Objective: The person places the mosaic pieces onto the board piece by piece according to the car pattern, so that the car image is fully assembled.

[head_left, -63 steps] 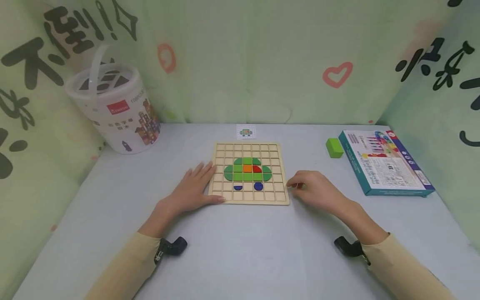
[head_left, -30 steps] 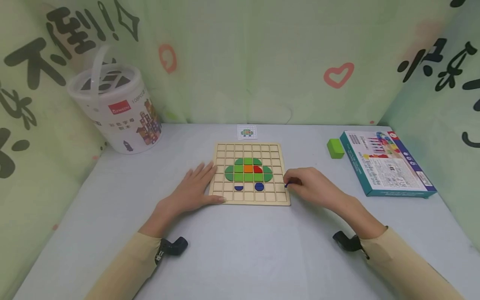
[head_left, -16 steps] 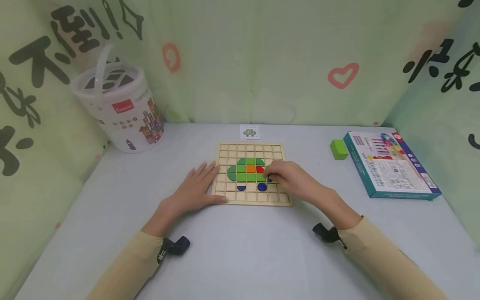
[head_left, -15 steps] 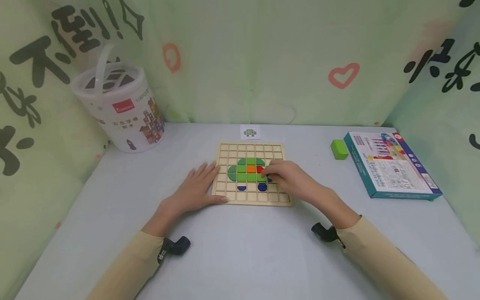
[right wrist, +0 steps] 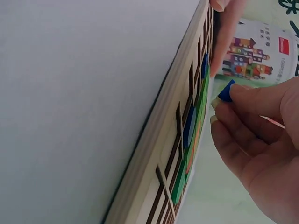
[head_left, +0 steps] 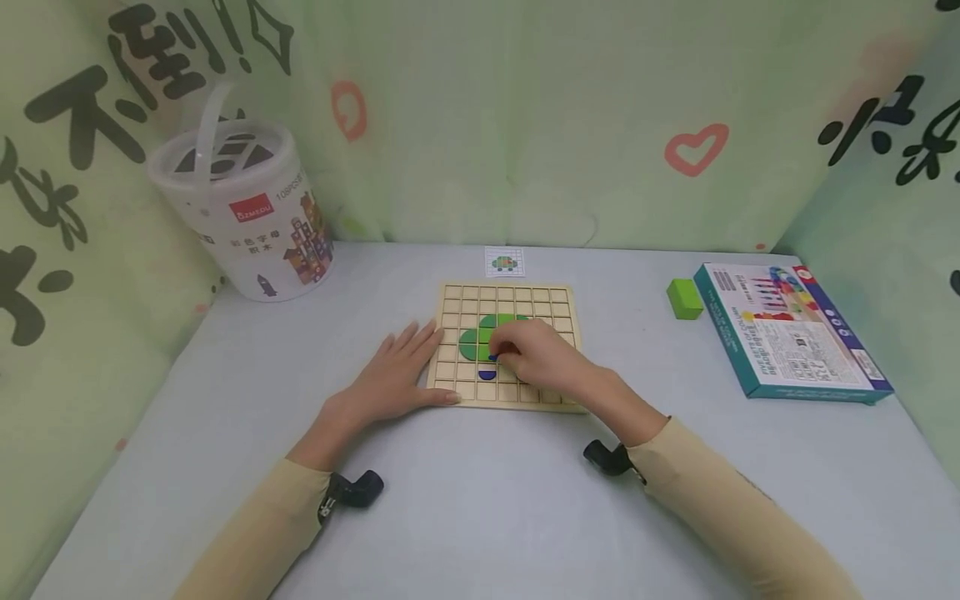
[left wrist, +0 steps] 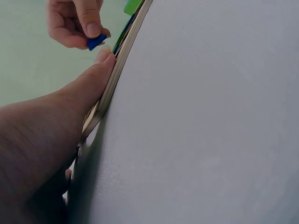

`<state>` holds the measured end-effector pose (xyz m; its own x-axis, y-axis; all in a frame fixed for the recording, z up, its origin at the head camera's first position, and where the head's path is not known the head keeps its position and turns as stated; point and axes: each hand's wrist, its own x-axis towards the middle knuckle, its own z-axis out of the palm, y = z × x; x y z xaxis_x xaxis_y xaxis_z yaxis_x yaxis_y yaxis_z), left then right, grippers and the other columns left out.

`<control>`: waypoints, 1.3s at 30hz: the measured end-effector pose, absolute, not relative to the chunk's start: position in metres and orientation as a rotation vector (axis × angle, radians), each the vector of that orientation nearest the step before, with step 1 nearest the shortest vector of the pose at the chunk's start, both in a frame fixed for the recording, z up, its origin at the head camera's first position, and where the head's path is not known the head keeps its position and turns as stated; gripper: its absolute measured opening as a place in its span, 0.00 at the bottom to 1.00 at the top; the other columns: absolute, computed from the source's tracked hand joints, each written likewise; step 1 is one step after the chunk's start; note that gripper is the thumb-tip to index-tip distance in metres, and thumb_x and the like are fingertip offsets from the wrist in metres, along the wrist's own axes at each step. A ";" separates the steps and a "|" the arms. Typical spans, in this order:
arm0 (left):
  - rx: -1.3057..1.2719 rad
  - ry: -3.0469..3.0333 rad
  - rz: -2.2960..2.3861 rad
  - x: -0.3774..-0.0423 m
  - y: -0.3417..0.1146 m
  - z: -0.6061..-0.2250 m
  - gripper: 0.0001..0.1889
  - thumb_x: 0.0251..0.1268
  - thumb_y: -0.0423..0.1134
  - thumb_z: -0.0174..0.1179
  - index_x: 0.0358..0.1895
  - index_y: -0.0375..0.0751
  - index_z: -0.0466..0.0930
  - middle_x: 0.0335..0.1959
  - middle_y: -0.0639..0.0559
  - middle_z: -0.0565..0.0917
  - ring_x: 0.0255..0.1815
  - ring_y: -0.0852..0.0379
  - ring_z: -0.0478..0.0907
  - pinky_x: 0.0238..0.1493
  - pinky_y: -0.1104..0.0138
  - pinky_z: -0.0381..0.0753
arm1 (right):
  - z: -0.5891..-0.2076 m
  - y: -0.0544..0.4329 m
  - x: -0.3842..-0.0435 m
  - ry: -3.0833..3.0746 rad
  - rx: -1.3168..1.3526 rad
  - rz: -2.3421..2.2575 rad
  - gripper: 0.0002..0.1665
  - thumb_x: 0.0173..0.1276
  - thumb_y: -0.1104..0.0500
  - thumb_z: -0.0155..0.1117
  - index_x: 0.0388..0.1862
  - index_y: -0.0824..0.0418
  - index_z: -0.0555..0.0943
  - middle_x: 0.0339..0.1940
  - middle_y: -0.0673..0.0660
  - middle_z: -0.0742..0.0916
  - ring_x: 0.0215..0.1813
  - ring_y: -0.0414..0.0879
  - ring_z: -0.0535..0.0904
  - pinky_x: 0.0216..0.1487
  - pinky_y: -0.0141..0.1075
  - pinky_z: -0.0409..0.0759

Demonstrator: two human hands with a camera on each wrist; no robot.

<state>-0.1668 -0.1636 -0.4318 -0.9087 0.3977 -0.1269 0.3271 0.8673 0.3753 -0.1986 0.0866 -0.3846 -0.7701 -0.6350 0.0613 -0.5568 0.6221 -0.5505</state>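
A wooden grid board [head_left: 555, 296] lies on the table, with green pieces [head_left: 468, 343] set into its middle cells. My left hand [head_left: 390, 375] rests on the board's left side, fingers spread and thumb along the front corner. Over the board, my right hand [head_left: 540, 354] pinches a small blue piece [right wrist: 226, 92] between thumb and fingertips. Just below that piece in the head view, a blue half-circle piece [head_left: 487, 375] sits in a cell. The right hand hides the orange, red and right-hand green pieces in the head view.
Behind the board lies a small pattern card [head_left: 506, 262]. A green block [head_left: 685, 298] and a flat printed box [head_left: 795, 342] are at the right. At the back left stands a white lidded bucket [head_left: 255, 225] with a handle. Printed fabric walls enclose the table.
From beside the board's right edge, my right hand has moved left across the board with the blue piece pinched in it. My left hand stays on the board.
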 end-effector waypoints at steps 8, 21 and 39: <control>0.564 2.842 0.527 -0.167 -0.163 -0.431 0.56 0.58 0.75 0.56 0.81 0.48 0.43 0.84 0.51 0.43 0.84 0.46 0.35 0.82 0.44 0.38 | -0.390 0.075 -0.197 2.744 -1.036 -0.725 0.08 0.66 0.69 0.63 0.31 0.58 0.84 0.29 0.49 0.86 0.34 0.41 0.77 0.40 0.34 0.81; 0.580 2.840 0.515 -0.167 -0.161 -0.431 0.56 0.58 0.74 0.56 0.81 0.47 0.43 0.84 0.50 0.44 0.84 0.45 0.36 0.82 0.43 0.40 | -0.394 0.070 -0.192 2.829 -0.943 -0.665 0.09 0.67 0.69 0.63 0.34 0.59 0.89 0.33 0.51 0.87 0.39 0.41 0.82 0.42 0.33 0.84; 0.571 2.842 0.527 -0.165 -0.163 -0.435 0.56 0.58 0.74 0.56 0.81 0.47 0.43 0.84 0.50 0.43 0.84 0.45 0.36 0.82 0.44 0.40 | -0.386 0.084 -0.182 2.793 -0.831 -0.716 0.09 0.70 0.62 0.63 0.42 0.60 0.89 0.39 0.51 0.88 0.43 0.42 0.82 0.46 0.36 0.84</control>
